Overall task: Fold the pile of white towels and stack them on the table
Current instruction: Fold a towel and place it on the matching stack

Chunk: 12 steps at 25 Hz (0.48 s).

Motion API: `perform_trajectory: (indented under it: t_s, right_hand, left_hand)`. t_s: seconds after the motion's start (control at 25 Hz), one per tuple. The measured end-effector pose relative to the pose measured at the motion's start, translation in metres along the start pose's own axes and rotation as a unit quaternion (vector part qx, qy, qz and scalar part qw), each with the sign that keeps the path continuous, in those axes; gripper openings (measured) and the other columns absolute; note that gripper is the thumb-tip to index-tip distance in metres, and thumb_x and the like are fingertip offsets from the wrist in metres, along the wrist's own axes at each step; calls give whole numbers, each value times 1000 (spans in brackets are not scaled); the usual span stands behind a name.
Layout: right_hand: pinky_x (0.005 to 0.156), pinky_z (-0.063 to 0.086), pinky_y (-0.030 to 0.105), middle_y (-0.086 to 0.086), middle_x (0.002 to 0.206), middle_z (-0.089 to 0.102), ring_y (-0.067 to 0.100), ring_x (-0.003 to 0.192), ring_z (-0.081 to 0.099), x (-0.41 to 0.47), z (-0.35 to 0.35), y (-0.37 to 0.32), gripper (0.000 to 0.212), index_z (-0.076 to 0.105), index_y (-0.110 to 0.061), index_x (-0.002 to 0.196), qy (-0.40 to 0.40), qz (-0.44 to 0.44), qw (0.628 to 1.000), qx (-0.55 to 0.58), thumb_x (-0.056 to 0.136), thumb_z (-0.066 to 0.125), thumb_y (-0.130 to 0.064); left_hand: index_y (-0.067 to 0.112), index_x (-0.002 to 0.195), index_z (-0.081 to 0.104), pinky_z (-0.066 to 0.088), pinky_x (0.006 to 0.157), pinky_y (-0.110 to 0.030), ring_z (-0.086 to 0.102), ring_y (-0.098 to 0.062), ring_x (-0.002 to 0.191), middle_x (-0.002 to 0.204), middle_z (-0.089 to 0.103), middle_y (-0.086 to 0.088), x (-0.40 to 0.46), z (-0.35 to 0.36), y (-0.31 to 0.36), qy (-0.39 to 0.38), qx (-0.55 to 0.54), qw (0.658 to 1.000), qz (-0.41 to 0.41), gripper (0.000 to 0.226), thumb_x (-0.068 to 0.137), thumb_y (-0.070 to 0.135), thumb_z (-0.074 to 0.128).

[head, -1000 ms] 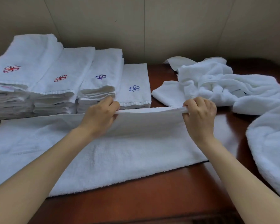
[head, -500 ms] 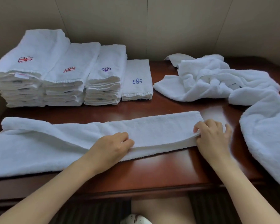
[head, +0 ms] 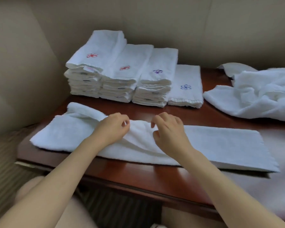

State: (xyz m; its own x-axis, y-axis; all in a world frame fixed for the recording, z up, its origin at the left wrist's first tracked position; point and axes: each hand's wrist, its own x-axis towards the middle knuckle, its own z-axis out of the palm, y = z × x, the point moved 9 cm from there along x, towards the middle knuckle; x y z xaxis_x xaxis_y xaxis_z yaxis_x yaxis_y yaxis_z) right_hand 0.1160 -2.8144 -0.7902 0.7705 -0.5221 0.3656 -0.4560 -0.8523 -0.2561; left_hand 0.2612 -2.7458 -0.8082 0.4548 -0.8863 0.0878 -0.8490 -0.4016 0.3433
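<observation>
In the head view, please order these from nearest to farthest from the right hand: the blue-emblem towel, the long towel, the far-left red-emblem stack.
From the right hand:
1. Long towel, directly under it.
2. Blue-emblem towel, behind, slightly right.
3. Far-left red-emblem stack, back left.

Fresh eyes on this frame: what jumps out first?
Both hands, left hand and right hand, meet at the middle of a long white towel stretched along the table's near edge, the left pinching the cloth. Behind them stand four stacks of folded towels, embroidered red and blue. An unfolded pile sprawls at far right.
</observation>
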Motion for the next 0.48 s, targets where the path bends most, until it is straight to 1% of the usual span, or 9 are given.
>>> perform_trajectory:
  t_s: [0.12,0.2,0.24,0.28,0.32,0.36,0.4,0.44,0.48]
  right_hand:
    - [90,35,35,2,116,52,25,107,50,30,44,-56,30,51,-17,122,-90,-36,994,47,94,46,-26]
    - [87,40,34,3,119,54,24,109,51,43,66,-83,37,49,-16,127,-124,-52,989,55,96,44,-36]
    - [86,42,34,4,118,55,25,108,52,49,75,-93,39,49,-13,126,-133,-52,988,59,97,45,-39]
    - [84,42,34,6,117,56,25,106,53,54,83,-97,41,50,-10,125,-142,-41,986,72,96,46,-40]
    - [82,42,33,8,115,56,26,105,54,59,90,-100,41,50,-8,123,-152,-22,984,94,96,48,-39]
    - [79,42,32,8,114,57,26,104,54,64,94,-101,40,51,-6,121,-159,-1,980,117,95,50,-36]
    - [78,43,33,8,113,58,25,102,55,67,97,-101,36,53,-5,119,-162,17,977,140,95,52,-31]
    - [78,45,34,7,112,60,24,101,55,69,98,-102,31,54,-6,118,-161,29,972,167,93,53,-25]
    - [79,46,35,5,110,62,23,99,55,71,96,-105,28,56,-7,118,-155,33,966,203,92,53,-17]
  left_hand:
    - [17,91,62,45,65,-32,53,-19,78,83,52,4,-5,-21,-48,50,4,994,-94,15,91,21,48]
    - [11,84,60,38,57,-31,52,-21,70,71,50,3,-9,-29,-80,65,22,984,-162,16,89,16,46]
    - [10,82,60,38,55,-33,52,-22,67,68,51,1,-10,-30,-97,57,20,979,-195,17,89,15,46]
    - [9,82,61,43,59,-36,53,-22,67,69,54,-2,-10,-30,-113,47,-14,972,-229,17,89,14,46]
    - [9,84,62,50,67,-38,58,-24,71,75,58,-7,-12,-28,-131,44,-86,957,-274,16,89,14,47]
    - [7,86,62,55,75,-37,63,-24,77,83,61,-10,-15,-25,-146,50,-185,927,-323,16,89,14,48]
    - [6,92,61,57,78,-35,66,-24,82,91,62,-11,-17,-21,-156,68,-289,884,-361,15,91,15,49]
    - [4,105,57,58,75,-33,66,-23,87,101,61,-12,-18,-20,-161,92,-376,839,-383,20,92,18,51]
    - [3,123,48,58,73,-31,65,-22,94,112,58,-12,-17,-21,-162,114,-436,803,-389,37,92,23,54]
